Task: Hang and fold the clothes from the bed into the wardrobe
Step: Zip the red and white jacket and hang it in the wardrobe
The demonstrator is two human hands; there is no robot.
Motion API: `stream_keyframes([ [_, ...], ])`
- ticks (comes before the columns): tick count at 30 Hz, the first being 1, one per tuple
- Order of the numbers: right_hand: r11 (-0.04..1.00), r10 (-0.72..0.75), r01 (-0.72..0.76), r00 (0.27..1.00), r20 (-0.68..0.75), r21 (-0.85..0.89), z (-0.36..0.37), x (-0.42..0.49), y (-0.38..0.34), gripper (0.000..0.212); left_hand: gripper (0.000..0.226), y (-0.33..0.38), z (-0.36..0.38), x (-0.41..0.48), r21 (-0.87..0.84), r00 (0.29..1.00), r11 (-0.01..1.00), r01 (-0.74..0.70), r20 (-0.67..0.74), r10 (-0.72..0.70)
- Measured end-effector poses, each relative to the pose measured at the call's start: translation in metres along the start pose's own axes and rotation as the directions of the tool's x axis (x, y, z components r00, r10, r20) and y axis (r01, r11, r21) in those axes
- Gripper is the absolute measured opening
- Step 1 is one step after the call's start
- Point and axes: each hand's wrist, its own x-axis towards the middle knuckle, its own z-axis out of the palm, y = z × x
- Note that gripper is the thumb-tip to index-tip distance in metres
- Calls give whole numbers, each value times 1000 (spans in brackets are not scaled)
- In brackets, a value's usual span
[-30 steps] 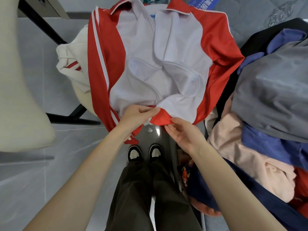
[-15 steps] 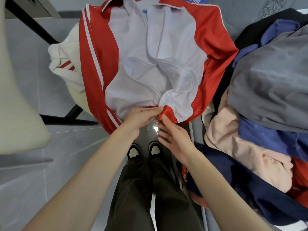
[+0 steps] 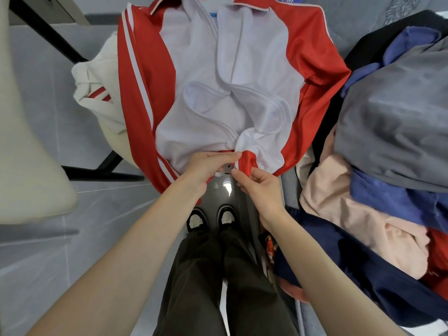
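I have both hands close together at the bottom hem of the red and white jacket (image 3: pixel 145 93): the left hand (image 3: pixel 206 166) pinches the hem on one side of the zip, and the right hand (image 3: pixel 259 187) pinches the red hem on the other, with the small metal zip end (image 3: pixel 232 167) between them. The jacket is spread lining-outward just off the bed's (image 3: pixel 363 15) left edge, beside the heap of clothes (image 3: pixel 388 117), though I cannot tell whether it hangs or lies on something. I judge it light, limp and slick, so I would hold the firmer hem and zip tape now, and the collar and shoulders for hanging.
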Motion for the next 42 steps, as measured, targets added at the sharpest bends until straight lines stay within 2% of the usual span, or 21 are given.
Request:
stream_keyframes([
  [2,1000,22,-23,998,50,17,-5,3,3,47,11,1,-2,2,35,1000,999,-31,6,31],
  [6,984,139,-151,983,119,95,-15,10,5,20,4,-3,-9,5,21,998,998,-66,7,66],
  [10,883,251,-365,898,360,295,-26,15,9,12,8,-14,-17,2,-110,994,989,-101,29,105],
  [13,850,248,-411,864,437,330,-30,17,13,10,13,-22,-16,-6,7,984,989,-148,102,146],
  [15,868,246,-390,875,418,306,-30,19,16,9,18,-27,-14,-10,10,975,985,-175,143,171],
  [18,915,239,-327,911,335,235,-30,22,17,11,20,-31,-15,-12,16,966,975,-223,136,219],
  [22,933,231,-287,940,250,216,-26,26,15,13,18,-38,-11,-9,86,954,950,-300,8,300],
  [26,905,232,-304,939,254,297,-20,29,12,10,21,-43,0,-7,94,936,938,-334,-84,342],
  [28,884,245,-334,928,282,329,-19,30,11,7,23,-44,3,-3,31,943,950,-311,-115,313],
  [30,865,258,-370,908,331,338,-21,31,11,6,22,-42,5,0,-156,971,961,-230,-99,216],
  [32,847,267,-406,883,387,343,-23,32,10,6,21,-41,7,2,-401,991,908,-120,11,136],
  [34,828,277,-438,863,423,350,-26,32,10,5,21,-40,7,2,-495,988,867,-50,102,115],
  [37,823,297,-462,846,444,330,-32,34,8,7,31,-41,5,3,-435,980,899,-49,151,127],
  [40,834,315,-465,843,436,296,-38,36,6,7,43,-42,3,2,-229,978,965,-126,133,160],
  [42,842,322,-463,843,432,276,-39,37,4,9,47,-43,4,2,-138,971,975,-176,136,195],
])
